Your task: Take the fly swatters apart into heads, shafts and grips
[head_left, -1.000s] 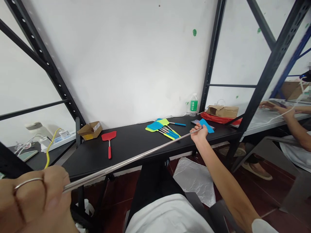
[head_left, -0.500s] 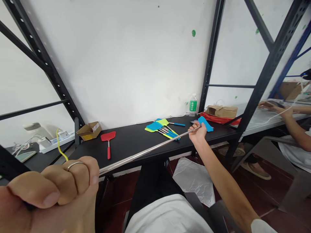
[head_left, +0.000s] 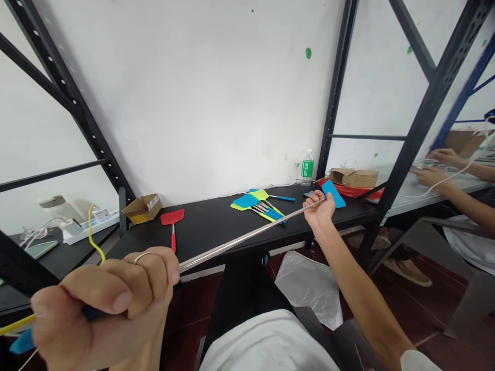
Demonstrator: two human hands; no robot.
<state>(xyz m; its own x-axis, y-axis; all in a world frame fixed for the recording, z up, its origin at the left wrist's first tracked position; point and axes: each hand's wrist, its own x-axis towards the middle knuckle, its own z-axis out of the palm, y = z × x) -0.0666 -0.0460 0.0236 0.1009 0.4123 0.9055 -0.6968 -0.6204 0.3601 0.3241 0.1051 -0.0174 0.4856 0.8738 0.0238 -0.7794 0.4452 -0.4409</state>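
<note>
A blue fly swatter with a long, drawn-out metal rod [head_left: 240,238] stretches between my two hands. In the near left foreground, my left hand [head_left: 112,293] is closed around its handle, and a blue end [head_left: 23,342] pokes out below the fist. My right hand [head_left: 320,211] pinches the rod's far end, just under the blue swatter head [head_left: 334,195]. On the black table [head_left: 216,221] beyond the rod lies a pile of blue and yellow-green fly swatters [head_left: 257,202]. A red fly swatter [head_left: 172,218] lies apart at the left.
An open cardboard box [head_left: 142,208] sits at the table's left end. A water bottle [head_left: 307,168] and another carton [head_left: 353,178] on red plastic stand at the back right. Black rack posts [head_left: 415,118] flank the table. A co-worker's hands [head_left: 436,172] are at the far right.
My left hand has shifted right, bringing the blue handle end into view. My right hand has moved slightly right and up, and the swatter head has turned. The co-worker's hands have moved.
</note>
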